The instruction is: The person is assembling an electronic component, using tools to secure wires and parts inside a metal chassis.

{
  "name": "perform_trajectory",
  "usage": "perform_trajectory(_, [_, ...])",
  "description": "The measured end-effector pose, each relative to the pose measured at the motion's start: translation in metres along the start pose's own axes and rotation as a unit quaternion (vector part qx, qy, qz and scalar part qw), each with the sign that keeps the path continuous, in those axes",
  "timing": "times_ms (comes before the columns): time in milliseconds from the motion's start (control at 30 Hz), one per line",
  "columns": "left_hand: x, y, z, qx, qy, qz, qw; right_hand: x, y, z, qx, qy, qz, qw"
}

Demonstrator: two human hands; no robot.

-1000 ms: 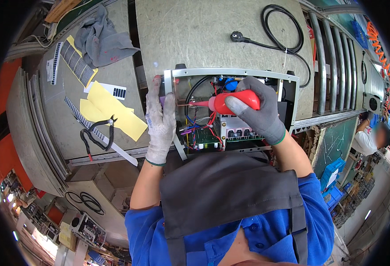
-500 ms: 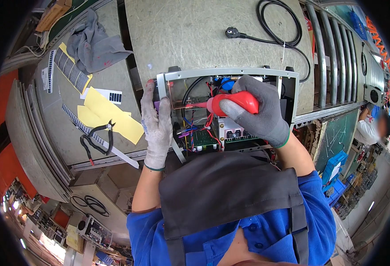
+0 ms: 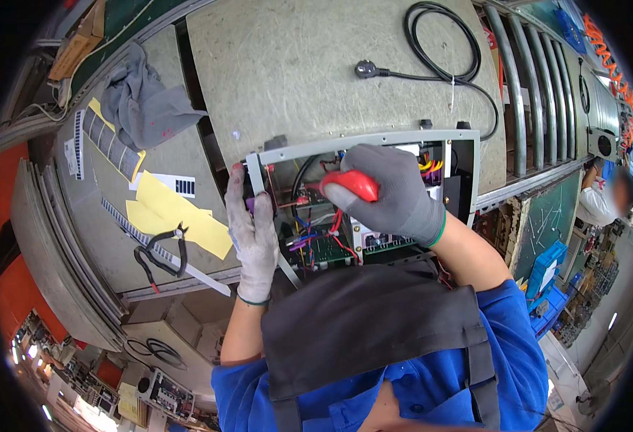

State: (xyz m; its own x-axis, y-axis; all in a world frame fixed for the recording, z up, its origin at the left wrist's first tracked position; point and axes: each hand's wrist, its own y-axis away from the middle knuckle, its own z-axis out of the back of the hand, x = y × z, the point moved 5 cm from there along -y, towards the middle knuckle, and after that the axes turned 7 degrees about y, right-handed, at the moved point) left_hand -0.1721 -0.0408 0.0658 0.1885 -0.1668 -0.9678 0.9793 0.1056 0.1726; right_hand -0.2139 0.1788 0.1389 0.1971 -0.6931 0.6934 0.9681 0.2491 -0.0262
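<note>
A grey metal case [image 3: 374, 138] with its open side facing up stands at the table's front edge, against my apron. My right hand [image 3: 403, 198], in a grey glove, is closed round the red handle of a screwdriver [image 3: 359, 184]. The screwdriver points left into the case, toward its left wall; its tip is hard to make out. My left hand [image 3: 253, 234], in a whitish glove, grips the case's left side, fingers outside and thumb toward the inside. A bit of purple shows between them. Wires [image 3: 338, 222] and a green circuit board [image 3: 323, 248] fill the case's near part.
Beyond the case lies a coiled black power cable [image 3: 442, 75] with its plug. On the left are black-handled cutters [image 3: 159, 252], yellow sheets [image 3: 176, 216], label strips [image 3: 111, 140] and a grey cloth [image 3: 143, 101]. Metal rollers [image 3: 536, 101] stand at right; another person [image 3: 600, 198] is beyond.
My right hand has moved left with the screwdriver, nearer the case's left wall. The left hand keeps its grip on the case. The whole view has shifted slightly.
</note>
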Motion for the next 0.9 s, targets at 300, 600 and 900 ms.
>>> perform_trajectory(300, [0.007,0.0,0.004,0.019,-0.012,-0.028,0.999,0.01,-0.013,-0.018,0.02,0.048,0.041,0.998])
perform_trajectory(600, [0.007,-0.001,0.006,0.027,-0.003,-0.058,0.998,0.009,-0.017,-0.038,0.041,0.058,0.015,0.997])
perform_trajectory(900, [0.012,0.001,0.005,0.03,0.029,-0.02,0.999,0.011,-0.019,-0.039,0.052,0.084,0.019,0.995])
